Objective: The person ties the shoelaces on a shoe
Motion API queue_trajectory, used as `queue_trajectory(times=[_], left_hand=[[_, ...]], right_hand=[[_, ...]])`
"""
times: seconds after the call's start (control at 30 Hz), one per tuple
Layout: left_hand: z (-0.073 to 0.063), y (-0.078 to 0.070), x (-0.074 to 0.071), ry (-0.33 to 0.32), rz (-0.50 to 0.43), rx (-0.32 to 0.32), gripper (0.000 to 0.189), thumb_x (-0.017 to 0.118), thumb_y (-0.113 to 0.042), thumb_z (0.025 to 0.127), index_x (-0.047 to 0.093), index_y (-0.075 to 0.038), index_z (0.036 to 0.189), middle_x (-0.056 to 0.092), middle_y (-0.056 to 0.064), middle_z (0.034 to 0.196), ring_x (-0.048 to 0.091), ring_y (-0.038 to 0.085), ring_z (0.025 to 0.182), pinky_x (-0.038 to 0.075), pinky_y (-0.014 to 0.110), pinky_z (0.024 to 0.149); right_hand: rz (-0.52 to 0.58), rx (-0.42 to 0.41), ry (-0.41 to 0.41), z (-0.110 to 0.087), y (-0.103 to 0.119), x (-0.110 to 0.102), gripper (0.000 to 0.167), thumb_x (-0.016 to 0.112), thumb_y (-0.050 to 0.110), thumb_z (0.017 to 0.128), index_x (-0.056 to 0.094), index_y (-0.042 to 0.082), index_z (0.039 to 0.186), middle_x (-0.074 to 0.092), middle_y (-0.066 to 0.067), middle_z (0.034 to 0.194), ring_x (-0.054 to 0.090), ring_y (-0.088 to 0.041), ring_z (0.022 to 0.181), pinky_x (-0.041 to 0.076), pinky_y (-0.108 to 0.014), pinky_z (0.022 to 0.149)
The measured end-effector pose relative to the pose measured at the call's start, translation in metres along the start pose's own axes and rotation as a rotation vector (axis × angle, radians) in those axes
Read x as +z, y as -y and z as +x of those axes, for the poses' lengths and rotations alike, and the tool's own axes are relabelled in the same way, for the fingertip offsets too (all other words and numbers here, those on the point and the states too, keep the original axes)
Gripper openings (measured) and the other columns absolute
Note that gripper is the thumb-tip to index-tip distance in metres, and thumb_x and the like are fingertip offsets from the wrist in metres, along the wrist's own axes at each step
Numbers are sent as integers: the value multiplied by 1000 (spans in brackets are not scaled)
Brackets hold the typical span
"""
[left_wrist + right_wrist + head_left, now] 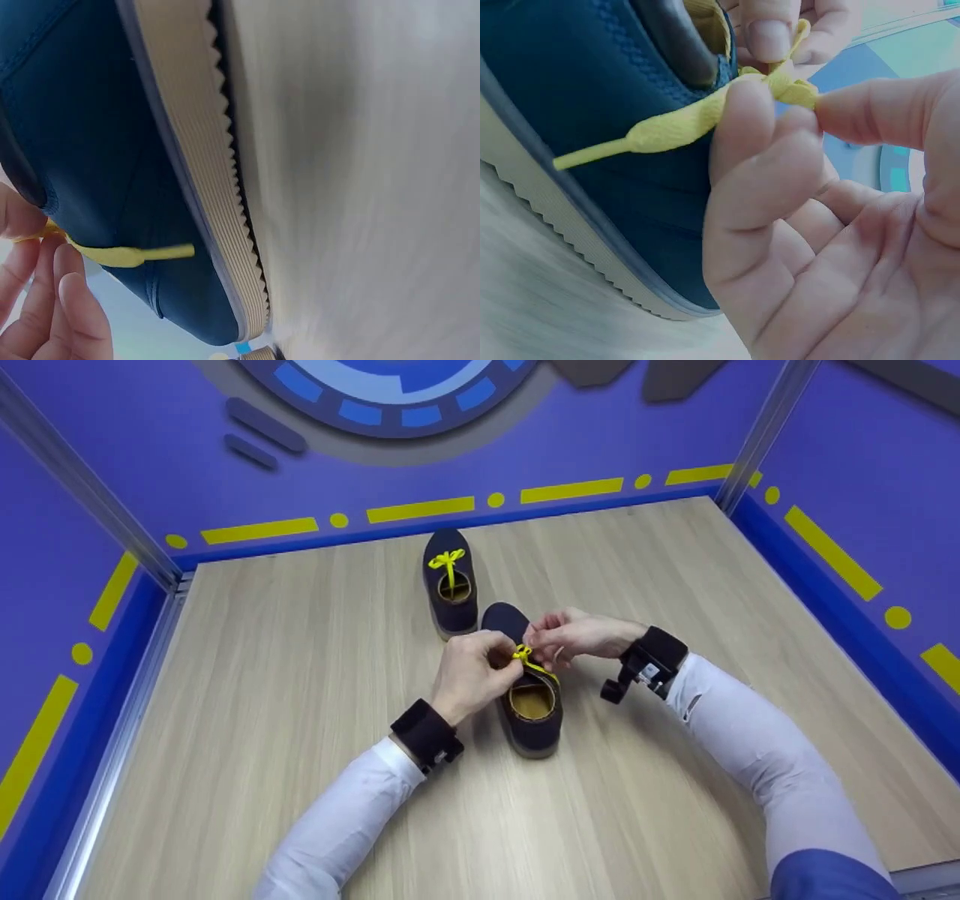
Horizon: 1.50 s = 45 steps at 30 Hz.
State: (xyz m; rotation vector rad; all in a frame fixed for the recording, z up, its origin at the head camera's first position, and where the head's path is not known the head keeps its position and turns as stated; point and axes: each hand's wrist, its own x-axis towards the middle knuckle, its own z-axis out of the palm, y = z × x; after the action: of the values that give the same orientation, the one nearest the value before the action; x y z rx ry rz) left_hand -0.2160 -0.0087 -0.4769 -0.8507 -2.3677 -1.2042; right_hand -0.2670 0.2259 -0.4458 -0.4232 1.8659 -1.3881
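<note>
A dark blue shoe [531, 701] with a pale ribbed sole [199, 161] stands on the wooden table [675, 585], toe pointing away from me. Its yellow lace [530, 660] is being worked over the tongue. My left hand [480, 666] pinches the lace from the left; its fingers [52, 300] hold a yellow strand [124, 255]. My right hand [559, 639] pinches the knot [791, 86] from the right, with a loose lace end [645, 139] trailing across the shoe's side [577, 82].
A second dark blue shoe [450, 585] with a tied yellow bow [447, 561] stands just behind the first. Purple walls with yellow markings enclose the table on three sides [420, 510]. Bare wood lies to the left and right of the shoes.
</note>
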Motion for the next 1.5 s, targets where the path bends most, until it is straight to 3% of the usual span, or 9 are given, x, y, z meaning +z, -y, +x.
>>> queue_trajectory(times=[0.2,0.37,0.53,0.7,0.9,1.03,1.23,1.33,1.5], left_hand=[[2,1,-1,7,-31,-58,2,78,-13,81,76,-13,80,75,-3,74,72,16,66,54,22,61],[1,1,-3,14,-39,-76,4,79,-14,80,75,-14,80,74,-3,73,72,18,66,53,21,60],[3,-1,-5,23,-10,-12,6,79,-13,83,77,-15,88,75,-5,78,70,10,67,55,21,62],[3,-2,-8,14,55,75,8,80,-11,85,83,-15,91,76,-2,81,69,12,68,54,23,62],[2,-3,-13,33,63,69,1,82,-13,87,82,-14,87,77,-1,81,69,16,68,53,28,62],[1,-4,-14,75,44,1,5,79,-11,87,77,-14,84,76,-4,76,66,11,65,51,25,60],[0,-1,-17,150,-67,-176,7,76,-10,89,75,-14,83,75,-5,75,63,4,64,50,22,58],[0,1,-18,190,-169,-270,8,75,-9,90,74,-12,83,75,-4,75,66,10,64,51,23,56],[-3,6,-17,251,-422,-455,9,71,-3,94,71,-3,85,74,6,74,73,27,68,55,23,57]], right_hand=[[40,-110,-41,6,-2,7,8,70,14,101,72,8,96,75,0,82,68,-10,70,52,-21,60],[46,-120,-78,8,-3,12,12,80,10,93,74,3,101,77,-1,81,69,-9,68,54,-19,58],[36,-135,-119,5,-1,13,13,82,5,90,78,3,103,79,-2,82,70,-8,67,55,-19,57],[18,-149,-141,3,0,11,17,81,5,91,79,-2,106,80,-5,84,72,-10,68,56,-20,59],[42,-178,-113,1,-2,7,29,74,-3,93,64,-11,120,75,-4,87,69,-11,70,58,-22,63],[61,-208,-95,0,-5,4,30,72,-5,93,57,-14,117,70,-2,82,65,-11,67,56,-22,62],[41,-199,-118,-1,-8,0,29,71,-6,93,62,-14,119,72,0,81,64,-11,66,55,-21,61],[-32,-191,-168,-3,-11,-2,26,75,-2,93,68,-14,116,75,0,83,65,-12,67,55,-23,61],[-217,-208,-241,-8,-21,0,17,78,7,94,78,-5,106,78,-4,86,66,-13,68,55,-25,60]])
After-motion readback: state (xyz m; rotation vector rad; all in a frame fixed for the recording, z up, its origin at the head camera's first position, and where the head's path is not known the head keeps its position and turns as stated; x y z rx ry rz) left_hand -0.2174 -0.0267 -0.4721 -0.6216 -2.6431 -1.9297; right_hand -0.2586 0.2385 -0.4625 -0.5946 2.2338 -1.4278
